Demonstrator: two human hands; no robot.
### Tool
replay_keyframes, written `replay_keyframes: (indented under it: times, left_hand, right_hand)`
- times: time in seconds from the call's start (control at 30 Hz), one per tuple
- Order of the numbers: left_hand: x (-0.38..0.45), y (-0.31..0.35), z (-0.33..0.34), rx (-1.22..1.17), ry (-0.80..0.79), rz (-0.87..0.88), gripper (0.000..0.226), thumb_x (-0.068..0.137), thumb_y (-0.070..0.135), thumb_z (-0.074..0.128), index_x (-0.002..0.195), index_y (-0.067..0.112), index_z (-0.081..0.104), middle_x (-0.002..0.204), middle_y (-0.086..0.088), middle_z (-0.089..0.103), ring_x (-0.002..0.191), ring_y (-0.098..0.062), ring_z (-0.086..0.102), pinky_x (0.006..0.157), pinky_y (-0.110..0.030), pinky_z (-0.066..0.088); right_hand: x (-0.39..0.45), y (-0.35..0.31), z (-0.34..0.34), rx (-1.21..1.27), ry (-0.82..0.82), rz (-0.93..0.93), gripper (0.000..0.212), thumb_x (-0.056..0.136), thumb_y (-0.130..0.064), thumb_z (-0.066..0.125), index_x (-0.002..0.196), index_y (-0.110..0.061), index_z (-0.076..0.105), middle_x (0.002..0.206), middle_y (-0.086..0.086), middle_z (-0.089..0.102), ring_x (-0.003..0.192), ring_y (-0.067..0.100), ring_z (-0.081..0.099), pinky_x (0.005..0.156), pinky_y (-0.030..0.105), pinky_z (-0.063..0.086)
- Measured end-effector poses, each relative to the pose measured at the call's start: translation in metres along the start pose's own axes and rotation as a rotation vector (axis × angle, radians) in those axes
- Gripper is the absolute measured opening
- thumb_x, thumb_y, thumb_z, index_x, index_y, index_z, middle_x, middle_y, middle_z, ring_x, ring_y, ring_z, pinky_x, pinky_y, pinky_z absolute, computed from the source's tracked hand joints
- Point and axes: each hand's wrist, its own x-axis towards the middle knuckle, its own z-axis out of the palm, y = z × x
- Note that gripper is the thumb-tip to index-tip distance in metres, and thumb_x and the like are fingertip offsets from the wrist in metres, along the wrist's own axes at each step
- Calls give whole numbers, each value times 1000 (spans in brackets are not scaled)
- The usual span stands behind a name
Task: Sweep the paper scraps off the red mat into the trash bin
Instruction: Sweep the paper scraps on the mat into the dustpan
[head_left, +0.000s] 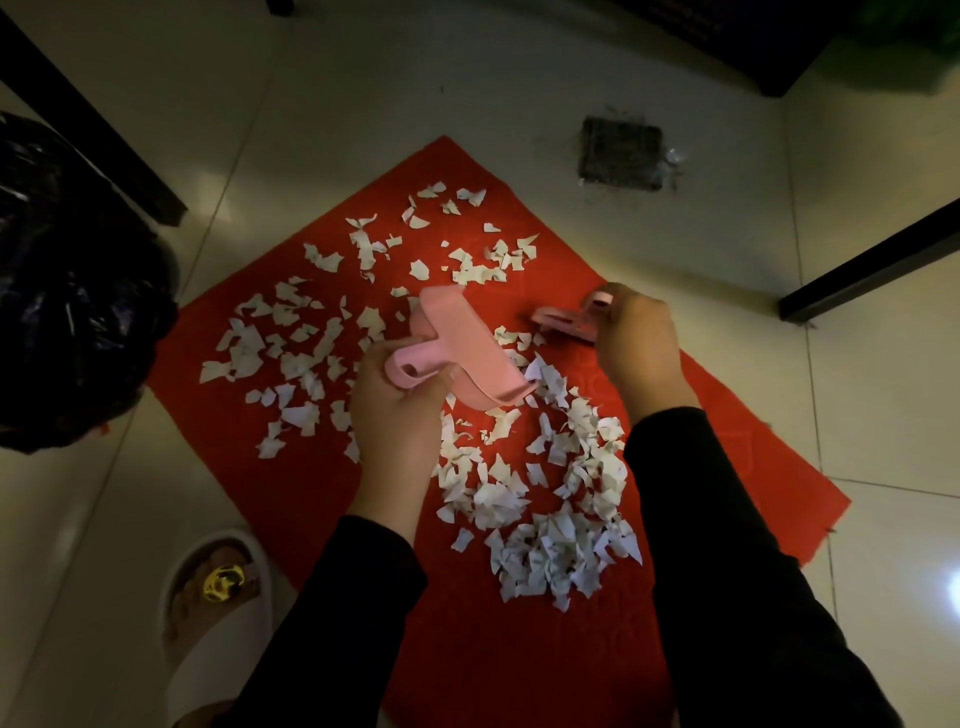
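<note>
Sweeping barely under way, scraps all over the mat

Left hand (400, 410) is gripping the pink dustpan (467, 353), right hand (636, 332) is curling round the pink brush (563, 322); paper scraps (550, 499) are covering the red mat (753, 467), none gathered yet; trash bin (67, 291) is waiting far left.

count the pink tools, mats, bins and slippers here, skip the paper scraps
Pink tools: 2, dustpan and brush
Red mat: 1
Bin with black bag: 1
Slipper: 1
Total: 5
</note>
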Motion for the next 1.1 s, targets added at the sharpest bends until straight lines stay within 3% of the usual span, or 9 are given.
replay_keyframes:
  times: [0.17, 0.33, 0.47, 0.57, 0.77, 0.9, 1.0, 1.1]
  left_hand:
    - [1, -3, 0, -1, -3, 5, 30, 74, 4, 74, 101, 8, 62, 93, 7, 65, 84, -3, 62, 70, -16, 48]
    - [-1, -3, -1, -7, 6, 9, 28, 74, 4, 73, 97, 14, 59, 89, 12, 63, 81, 0, 60, 67, -11, 48]
    - [-1, -3, -2, -10, 6, 6, 29, 74, 4, 73, 97, 14, 60, 90, 12, 63, 81, 1, 60, 67, -11, 47]
    - [-1, -3, -1, -9, 7, 5, 29, 73, 4, 74, 98, 12, 61, 87, 13, 62, 78, 4, 59, 63, -4, 47]
    - [-2, -1, -1, -9, 1, 3, 29, 74, 5, 73, 98, 14, 59, 87, 13, 62, 79, 3, 60, 63, -6, 47]
    - [-3, 1, -2, -3, 3, 11, 28, 74, 4, 73, 96, 15, 59, 86, 14, 62, 78, 4, 59, 62, -7, 47]
    - [-3, 3, -3, -4, 9, 8, 28, 74, 5, 73, 90, 23, 58, 86, 15, 62, 79, 4, 59, 65, -12, 46]
    - [2, 6, -4, -14, 14, 7, 31, 73, 6, 74, 88, 27, 57, 87, 16, 61, 76, 9, 58, 64, -7, 47]
  right_hand:
    - [3, -1, -17, 70, 19, 11, 21, 93, -12, 51, 110, -8, 63, 101, 11, 66, 81, 21, 60, 58, 21, 40]
    - [3, -1, -17, 80, 154, 17, 22, 94, -9, 46, 110, -8, 62, 101, 17, 67, 91, 32, 62, 68, 26, 37]
    - [-1, -4, -5, 36, 26, 31, 24, 96, -10, 44, 115, -5, 57, 103, 18, 65, 76, 24, 54, 64, 27, 37]
    - [1, -3, -11, 76, -17, 57, 23, 95, -12, 48, 115, -4, 57, 104, 14, 65, 77, 20, 56, 63, 27, 40]
    - [3, -6, -24, 147, 164, 33, 23, 96, -9, 42, 113, -3, 56, 104, 18, 65, 85, 29, 59, 65, 27, 36]
    - [1, -2, -9, 121, 136, 1, 21, 98, -13, 42, 112, -4, 55, 95, 13, 64, 73, 21, 51, 48, 23, 27]
    - [-2, 2, -2, 98, 47, -12, 19, 95, -9, 46, 109, -7, 59, 99, 15, 65, 74, 21, 55, 54, 22, 35]
    - [-3, -1, -9, 143, 68, -7, 21, 93, -9, 48, 108, -12, 62, 99, 10, 67, 81, 22, 60, 57, 22, 38]
